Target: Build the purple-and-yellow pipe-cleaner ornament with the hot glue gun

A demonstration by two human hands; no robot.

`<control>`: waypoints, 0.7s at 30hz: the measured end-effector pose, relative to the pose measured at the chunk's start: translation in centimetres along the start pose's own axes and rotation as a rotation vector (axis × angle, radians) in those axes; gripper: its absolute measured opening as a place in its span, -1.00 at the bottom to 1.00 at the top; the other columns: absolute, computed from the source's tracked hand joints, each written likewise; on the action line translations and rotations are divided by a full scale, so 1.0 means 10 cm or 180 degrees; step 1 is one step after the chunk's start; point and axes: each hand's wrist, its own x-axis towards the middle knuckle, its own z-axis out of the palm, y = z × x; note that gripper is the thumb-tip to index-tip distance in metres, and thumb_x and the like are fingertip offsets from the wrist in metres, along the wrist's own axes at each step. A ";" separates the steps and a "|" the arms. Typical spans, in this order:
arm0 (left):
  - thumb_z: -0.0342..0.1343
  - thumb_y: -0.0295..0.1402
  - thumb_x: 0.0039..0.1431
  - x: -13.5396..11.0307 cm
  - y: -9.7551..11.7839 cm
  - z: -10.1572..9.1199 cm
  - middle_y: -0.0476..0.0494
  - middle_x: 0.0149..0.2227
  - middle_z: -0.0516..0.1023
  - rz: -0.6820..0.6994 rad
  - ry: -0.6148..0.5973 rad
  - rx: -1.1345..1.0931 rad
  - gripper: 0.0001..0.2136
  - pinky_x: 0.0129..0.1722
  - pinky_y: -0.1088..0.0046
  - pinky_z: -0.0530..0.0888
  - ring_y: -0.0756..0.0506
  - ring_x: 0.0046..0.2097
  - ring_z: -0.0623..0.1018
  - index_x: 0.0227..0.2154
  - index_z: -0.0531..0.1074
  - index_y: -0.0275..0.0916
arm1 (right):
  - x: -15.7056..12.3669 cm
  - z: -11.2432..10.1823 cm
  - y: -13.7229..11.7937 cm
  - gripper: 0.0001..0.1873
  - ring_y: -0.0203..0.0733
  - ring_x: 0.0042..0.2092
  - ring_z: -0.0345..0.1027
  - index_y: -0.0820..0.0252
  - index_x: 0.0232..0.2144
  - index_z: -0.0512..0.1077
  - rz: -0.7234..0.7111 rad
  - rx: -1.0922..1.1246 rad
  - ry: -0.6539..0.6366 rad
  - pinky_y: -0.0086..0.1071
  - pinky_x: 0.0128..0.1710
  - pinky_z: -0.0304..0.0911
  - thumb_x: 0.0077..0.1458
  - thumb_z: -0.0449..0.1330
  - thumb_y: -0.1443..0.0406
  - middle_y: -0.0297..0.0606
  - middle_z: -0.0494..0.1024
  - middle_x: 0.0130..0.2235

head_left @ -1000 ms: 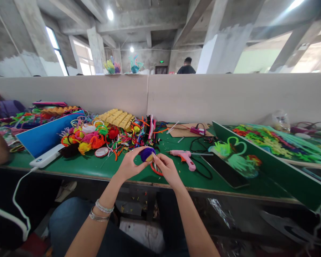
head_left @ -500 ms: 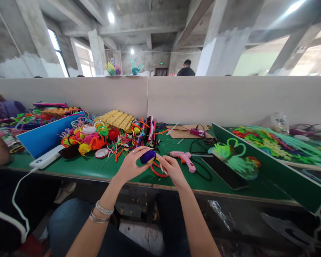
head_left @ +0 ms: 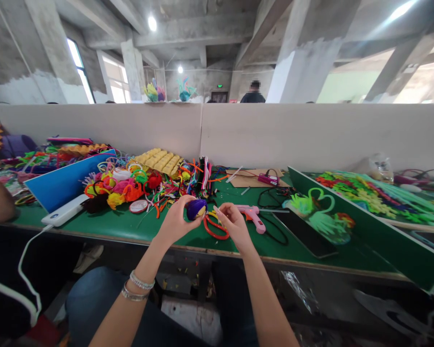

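My left hand (head_left: pixel 177 216) is closed around a purple fuzzy ball (head_left: pixel 195 209) with a pale yellow patch on its lower right side. Just to the right, my right hand (head_left: pixel 232 222) pinches a small yellow piece (head_left: pixel 220 218), too small to make out fully. A gap separates the two hands. Red looped handles (head_left: pixel 217 235), like those of scissors, lie on the green tabletop below and between them. Beyond my right hand rests a pink glue gun (head_left: pixel 253 216) with a clear glue stick in its back, partly covered by my fingers.
On the left are a heap of colourful pipe-cleaner pieces (head_left: pixel 121 185), a yellow egg-crate tray (head_left: pixel 159 160), a white power strip (head_left: pixel 63 212) and a blue divider (head_left: pixel 70 180). To the right lie a dark phone (head_left: pixel 305 233), green pipe-cleaner swans (head_left: pixel 323 219) and a green divider (head_left: pixel 365 226).
My hands have drawn apart. The left turned the purple ball so its yellow patch shows, and the right moved slightly away with the yellow piece.
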 end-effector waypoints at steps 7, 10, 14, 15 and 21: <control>0.12 -0.23 0.03 0.03 0.04 -0.03 -0.17 -0.13 0.40 -0.0143 0.0036 -0.0216 -0.63 -0.09 0.30 0.40 -0.12 -0.09 0.44 -0.09 0.27 -0.20 | 0.00 0.00 0.03 -0.72 -0.35 -0.45 0.19 0.12 -0.39 0.27 -0.0125 -0.0289 0.0046 -0.47 -0.46 0.15 -0.04 0.18 0.08 -0.41 0.31 -0.46; 0.13 -0.21 0.02 0.04 0.05 -0.04 -0.18 -0.11 0.38 -0.0151 0.0066 -0.0179 -0.63 -0.07 0.30 0.40 -0.13 -0.05 0.41 -0.10 0.33 -0.19 | 0.00 -0.01 0.03 -0.74 -0.34 -0.42 0.21 0.12 -0.38 0.26 -0.0169 -0.0352 0.0100 -0.46 -0.42 0.19 -0.02 0.17 0.10 -0.38 0.34 -0.42; 0.16 -0.21 -0.01 0.03 0.03 -0.03 -0.17 -0.11 0.35 -0.0088 0.0095 0.0017 -0.60 -0.05 0.30 0.39 -0.13 -0.04 0.40 -0.08 0.34 -0.16 | 0.01 -0.02 0.01 -0.77 -0.32 -0.35 0.23 0.12 -0.30 0.27 -0.0331 -0.0544 0.0105 -0.43 -0.36 0.21 0.00 0.16 0.16 -0.32 0.38 -0.32; 0.17 -0.23 -0.02 0.03 0.03 -0.02 -0.16 -0.11 0.35 -0.0044 0.0119 0.0070 -0.60 -0.04 0.30 0.38 -0.13 -0.04 0.40 -0.08 0.34 -0.15 | 0.01 -0.01 0.01 -0.76 -0.31 -0.32 0.25 0.12 -0.28 0.28 -0.0383 -0.0612 0.0111 -0.42 -0.33 0.23 0.00 0.17 0.17 -0.30 0.40 -0.28; 0.19 -0.30 -0.05 0.03 0.02 -0.01 -0.17 -0.09 0.40 0.0013 0.0251 0.0116 -0.49 -0.08 0.28 0.38 -0.13 -0.08 0.41 0.01 0.23 -0.17 | -0.01 0.02 0.01 -0.60 -0.21 -0.10 0.29 0.07 -0.09 0.25 -0.0520 -0.0819 -0.0036 -0.29 -0.11 0.26 -0.01 0.18 0.20 -0.22 0.37 -0.04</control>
